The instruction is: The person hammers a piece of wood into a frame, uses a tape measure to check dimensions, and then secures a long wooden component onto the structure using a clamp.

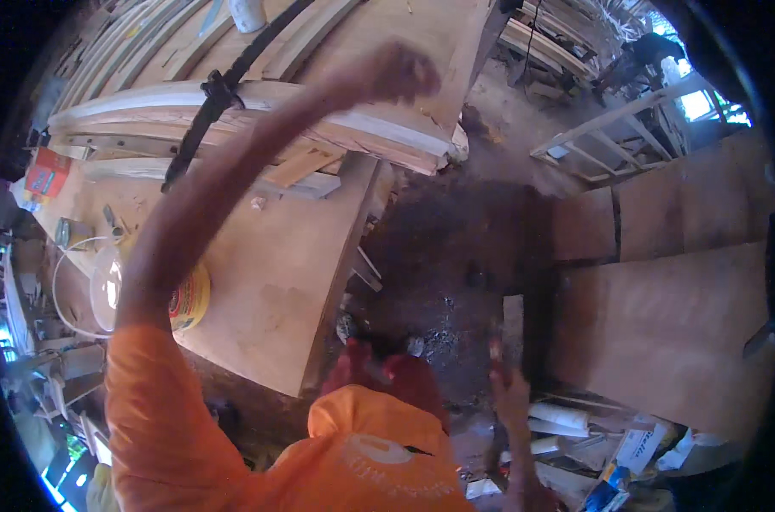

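Strip (513, 326) apparently extends beyond right hand (511, 392).

Left hand (402, 73) blurred, bucket (195, 299) partly hidden
Left forearm (183, 226) covers the bucket's middle; top edge crops clamp (220, 90) and tub (247, 14); right hand (511, 388) too dim to read.

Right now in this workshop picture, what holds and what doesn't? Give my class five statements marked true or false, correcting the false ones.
1. A black clamp lies across a pale board. True.
2. The bucket is blue. False: its body is yellow.
3. The person's left sleeve is orange. True.
4. The left hand is touching the bucket. False: they are apart.
5. The red box appears left of the clamp. True.
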Tool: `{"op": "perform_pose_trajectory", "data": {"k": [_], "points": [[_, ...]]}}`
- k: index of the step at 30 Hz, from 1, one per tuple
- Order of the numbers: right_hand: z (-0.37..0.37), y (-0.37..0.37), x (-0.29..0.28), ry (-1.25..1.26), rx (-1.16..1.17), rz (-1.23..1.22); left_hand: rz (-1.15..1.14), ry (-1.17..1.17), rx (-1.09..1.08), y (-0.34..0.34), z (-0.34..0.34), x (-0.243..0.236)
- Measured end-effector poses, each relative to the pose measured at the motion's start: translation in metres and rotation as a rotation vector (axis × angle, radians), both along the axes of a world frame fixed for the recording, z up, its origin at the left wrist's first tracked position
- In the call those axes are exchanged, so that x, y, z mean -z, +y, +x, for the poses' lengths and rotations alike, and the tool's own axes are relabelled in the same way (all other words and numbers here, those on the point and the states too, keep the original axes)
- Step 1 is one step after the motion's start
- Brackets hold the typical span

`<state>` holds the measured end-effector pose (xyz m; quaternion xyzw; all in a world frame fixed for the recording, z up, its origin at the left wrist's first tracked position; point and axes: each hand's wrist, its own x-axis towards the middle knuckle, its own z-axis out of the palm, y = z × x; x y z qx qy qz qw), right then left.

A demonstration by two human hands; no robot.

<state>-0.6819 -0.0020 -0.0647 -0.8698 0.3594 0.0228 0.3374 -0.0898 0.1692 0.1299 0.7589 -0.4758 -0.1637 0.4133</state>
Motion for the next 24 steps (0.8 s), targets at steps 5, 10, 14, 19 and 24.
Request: {"op": "perform_pose_trajectory", "data": {"k": [5,10,14,19,24], "points": [[0.085,-0.013,-0.104,-0.024,-0.124,0.084,-0.013,0.378,-0.129,0.025,-0.094,0.069],[0.14,-0.014,-0.161,-0.1,-0.355,-0.06,-0.116,0.585,-0.252,0.015,-0.091,0.103],[0.17,-0.009,-0.178,-0.161,-0.57,-0.131,-0.109,0.569,-0.244,0.01,-0.08,0.11],[0.201,-0.01,-0.192,-0.16,-0.738,-0.295,-0.104,0.639,-0.207,0.007,-0.081,0.104],[0.228,-0.013,-0.198,-0.124,-0.84,-0.409,-0.248,0.741,-0.369,0.0,-0.087,0.097]]}}
